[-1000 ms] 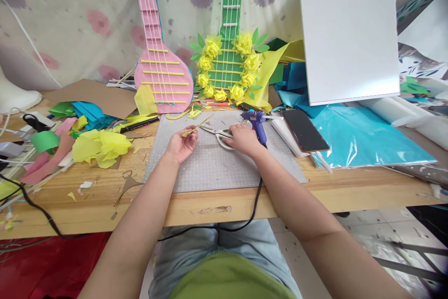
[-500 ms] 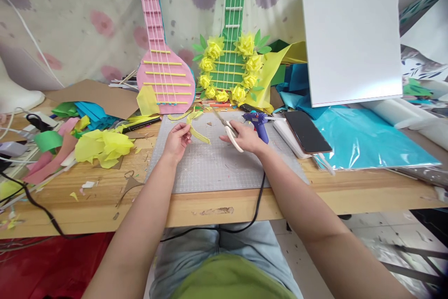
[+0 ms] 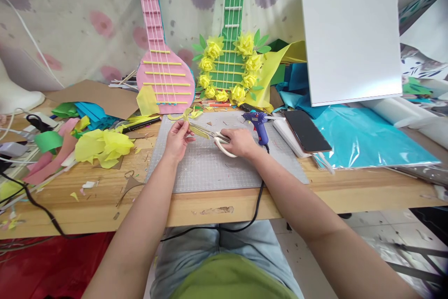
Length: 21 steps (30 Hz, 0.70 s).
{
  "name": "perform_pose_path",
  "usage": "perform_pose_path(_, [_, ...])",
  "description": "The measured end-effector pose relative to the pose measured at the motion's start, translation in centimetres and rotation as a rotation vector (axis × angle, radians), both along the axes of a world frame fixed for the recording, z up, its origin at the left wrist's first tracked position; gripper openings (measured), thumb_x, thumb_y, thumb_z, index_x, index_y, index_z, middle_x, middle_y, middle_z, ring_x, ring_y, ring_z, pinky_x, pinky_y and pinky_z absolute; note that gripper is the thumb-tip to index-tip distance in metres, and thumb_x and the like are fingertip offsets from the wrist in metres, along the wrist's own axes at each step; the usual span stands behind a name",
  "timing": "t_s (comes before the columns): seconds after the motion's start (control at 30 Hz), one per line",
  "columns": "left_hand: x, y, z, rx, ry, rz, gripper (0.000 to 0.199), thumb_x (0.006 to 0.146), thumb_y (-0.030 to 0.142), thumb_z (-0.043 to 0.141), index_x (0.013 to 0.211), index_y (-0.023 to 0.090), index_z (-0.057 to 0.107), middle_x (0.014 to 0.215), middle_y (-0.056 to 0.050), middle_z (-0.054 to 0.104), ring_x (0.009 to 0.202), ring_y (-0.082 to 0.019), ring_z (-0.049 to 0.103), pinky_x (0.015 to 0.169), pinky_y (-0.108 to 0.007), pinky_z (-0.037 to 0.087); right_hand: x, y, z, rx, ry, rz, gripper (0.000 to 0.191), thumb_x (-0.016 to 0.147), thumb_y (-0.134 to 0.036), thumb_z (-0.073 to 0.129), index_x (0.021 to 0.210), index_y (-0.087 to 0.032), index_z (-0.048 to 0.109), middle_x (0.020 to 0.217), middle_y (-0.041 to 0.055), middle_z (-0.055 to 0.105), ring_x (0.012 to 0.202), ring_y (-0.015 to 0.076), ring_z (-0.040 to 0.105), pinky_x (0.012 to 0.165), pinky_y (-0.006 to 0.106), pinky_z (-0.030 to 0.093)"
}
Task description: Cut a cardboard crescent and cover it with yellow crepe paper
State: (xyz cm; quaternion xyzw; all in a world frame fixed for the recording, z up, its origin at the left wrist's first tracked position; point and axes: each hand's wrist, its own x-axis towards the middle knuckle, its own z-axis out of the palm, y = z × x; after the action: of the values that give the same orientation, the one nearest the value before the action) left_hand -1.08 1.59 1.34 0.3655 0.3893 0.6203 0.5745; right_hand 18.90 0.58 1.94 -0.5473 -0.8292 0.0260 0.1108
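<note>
Between thumb and fingers, my left hand (image 3: 178, 140) pinches a yellow paper strip (image 3: 193, 113), one end of which stands up above the fingertips. My right hand (image 3: 239, 142) is closed around the white handles of a pair of scissors (image 3: 224, 145). The blades point left and lie across the strip, close to my left fingertips; whether they are parted is hard to see. Both hands are above a grey cutting mat (image 3: 199, 173). Part of the strip is hidden behind the blades.
A purple glue gun (image 3: 258, 126) lies right of my right hand, beside a black phone (image 3: 308, 130). A pink paper guitar (image 3: 166, 79) and a green one (image 3: 227, 68) with yellow flowers stand behind. Crumpled yellow paper (image 3: 103, 146) lies left; a black cord (image 3: 257, 205) crosses the front edge.
My right hand has moved left and turned the scissors, so the blades have come from pointing up and away to lying at the yellow strip. My left hand has barely shifted.
</note>
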Motion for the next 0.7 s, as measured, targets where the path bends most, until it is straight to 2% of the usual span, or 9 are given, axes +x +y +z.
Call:
perform_pose_path(0.37, [0.28,-0.08,-0.07,-0.002,-0.016,-0.006,0.024,0.07,0.03,0.068,0.072,0.018,0.047,0.054,0.008,0.052,0.049,-0.005,0.055,0.05,-0.018,0.052,-0.18,0.19,-0.36,0.029,0.01,-0.029,0.037,0.079,-0.051,0.042,0.079,-0.021,0.064,0.075,0.0043,0.068,0.066,0.0157,0.056,0.052,0.027,0.015])
perform_pose_path(0.7, [0.37,-0.1,0.06,-0.017,-0.065,-0.024,0.018,0.075,0.026,0.063,0.073,0.017,0.047,0.056,0.007,0.054,0.053,-0.006,0.059,0.053,-0.017,0.053,0.31,0.32,-0.28,-0.038,0.059,0.001,0.041,0.08,-0.054,0.039,0.08,-0.021,0.062,0.077,0.004,0.067,0.066,0.0156,0.054,0.054,0.026,0.02])
